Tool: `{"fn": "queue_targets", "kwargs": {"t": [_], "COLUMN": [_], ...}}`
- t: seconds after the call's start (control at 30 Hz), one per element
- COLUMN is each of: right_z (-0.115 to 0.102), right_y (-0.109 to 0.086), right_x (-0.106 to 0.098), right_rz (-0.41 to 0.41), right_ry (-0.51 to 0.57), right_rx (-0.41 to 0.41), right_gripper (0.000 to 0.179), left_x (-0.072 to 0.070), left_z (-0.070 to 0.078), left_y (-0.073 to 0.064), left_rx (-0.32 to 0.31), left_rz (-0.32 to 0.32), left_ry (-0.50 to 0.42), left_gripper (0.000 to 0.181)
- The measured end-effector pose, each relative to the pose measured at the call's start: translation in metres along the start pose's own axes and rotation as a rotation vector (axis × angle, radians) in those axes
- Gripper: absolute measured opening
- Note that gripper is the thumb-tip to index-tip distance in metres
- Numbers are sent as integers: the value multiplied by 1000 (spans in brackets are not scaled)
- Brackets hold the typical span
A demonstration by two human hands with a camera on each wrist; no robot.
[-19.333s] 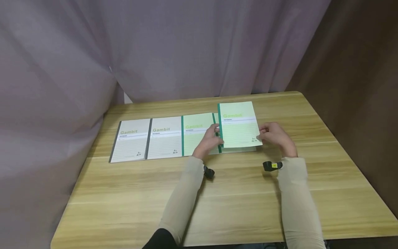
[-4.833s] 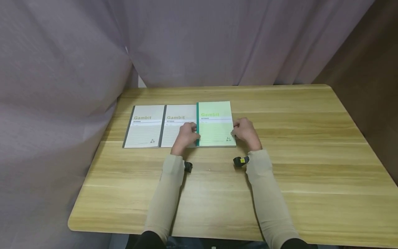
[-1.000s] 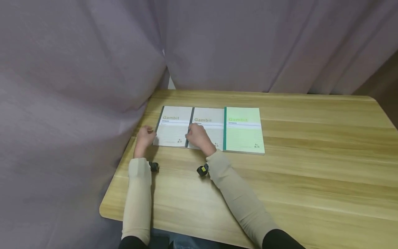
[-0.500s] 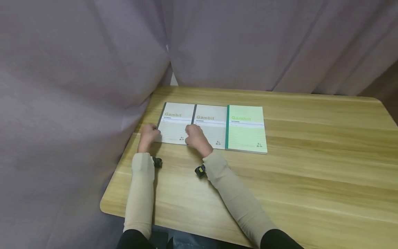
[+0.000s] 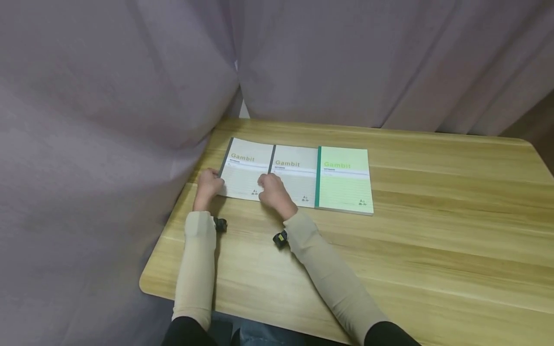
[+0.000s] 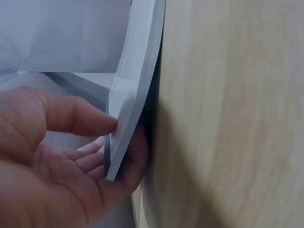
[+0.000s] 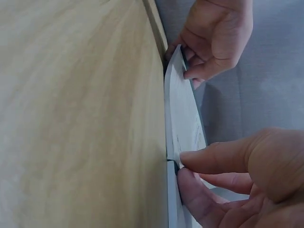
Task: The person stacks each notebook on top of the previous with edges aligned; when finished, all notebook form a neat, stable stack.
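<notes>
Three Gambit notebooks lie in a row in the head view: a left white notebook [image 5: 243, 168] with a dark grey spine, a middle white notebook [image 5: 296, 168], and a light green notebook [image 5: 345, 178] with a green spine. My left hand [image 5: 208, 185] pinches the left white notebook by its spine side, thumb [image 6: 85, 116] on the cover and fingers underneath. That side is raised off the table and the notebook bends. At its opposite edge, my right hand [image 5: 275, 193] pinches with thumb [image 7: 216, 156] and index finger, right at the middle notebook's spine.
The wooden table [image 5: 389, 269] spreads out in front and to the right of the row. Grey-purple curtains [image 5: 324, 57] hang behind it and along the left. A small black camera sits on each wrist [image 5: 280, 239].
Earlier, both hands held green notebooks, several spread out, now a single green one shows. Since then both hands moved left to the left white notebook, and its spine side has just come up.
</notes>
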State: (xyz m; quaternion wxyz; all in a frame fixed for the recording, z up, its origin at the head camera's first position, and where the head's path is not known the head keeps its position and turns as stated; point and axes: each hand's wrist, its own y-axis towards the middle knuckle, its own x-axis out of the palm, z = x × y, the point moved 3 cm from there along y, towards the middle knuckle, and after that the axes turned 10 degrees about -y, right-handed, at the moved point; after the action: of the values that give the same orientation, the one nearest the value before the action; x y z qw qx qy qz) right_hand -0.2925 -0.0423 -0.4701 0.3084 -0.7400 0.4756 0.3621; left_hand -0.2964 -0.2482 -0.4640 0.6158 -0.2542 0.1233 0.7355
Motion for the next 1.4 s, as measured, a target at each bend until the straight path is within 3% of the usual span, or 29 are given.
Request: {"fn": "queue_targets", "kwargs": {"t": [0.37,0.47,0.63,0.8,0.97,1.13,1.4], "right_z": [0,1,5,10,13,16,32], "right_y": [-4,-3,0,2,4,3,-4], "right_x": [-7,-10,-11,-11,-16,-26,-44], "right_rz": [-35,-18,4,33,62,52,39], "right_ry": [104,107,101,150,218,254,375], "right_rx": [74,90,93,74,91,123,204], "right_gripper": [52,38,13,26,40,36,50], "left_x": [-2,-3,-3,-1,1,4,18], "left_z": [1,3,3,4,7,16,26], "left_y": [-7,-8,-8,-8,-7,-3,3], "left_rx": [-44,-38,-64,-72,-94,-94,-110], "left_rz": [42,58,38,22,2,-18,-85], "left_ry": [-135,-151,-260,-334,-309,-311,-295], "left_gripper": [55,57,57,54,51,52,58]}}
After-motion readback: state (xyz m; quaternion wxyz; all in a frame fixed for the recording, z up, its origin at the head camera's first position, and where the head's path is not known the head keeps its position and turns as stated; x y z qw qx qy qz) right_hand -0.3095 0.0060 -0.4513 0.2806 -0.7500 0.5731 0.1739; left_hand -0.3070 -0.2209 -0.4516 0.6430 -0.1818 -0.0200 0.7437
